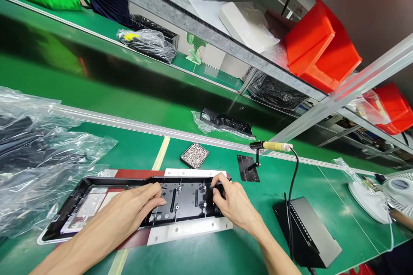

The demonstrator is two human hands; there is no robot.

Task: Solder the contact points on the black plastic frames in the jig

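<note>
A long black plastic housing (pixel 189 200) with an open window at its left end lies on a red and white fixture (pixel 180 233). Over the middle of the housing is my left hand (pixel 143 202), its fingers bent and pressed together near the inner edge; whatever is under the fingertips is hidden. My right hand (pixel 227 195) curls at the housing's right end, thumb and forefinger close around a small dark part that I cannot make out. Small metal posts and a dark slot show between the hands.
Behind the fixture are a tray of small metal pieces (pixel 194 155) and a soldering iron (pixel 277 146) in its stand. Plastic-wrapped parts (pixel 38 159) lie left; a black and grey device (pixel 306 232) lies right. A shelf (pixel 180 21) with red bins (pixel 322 47) crosses above.
</note>
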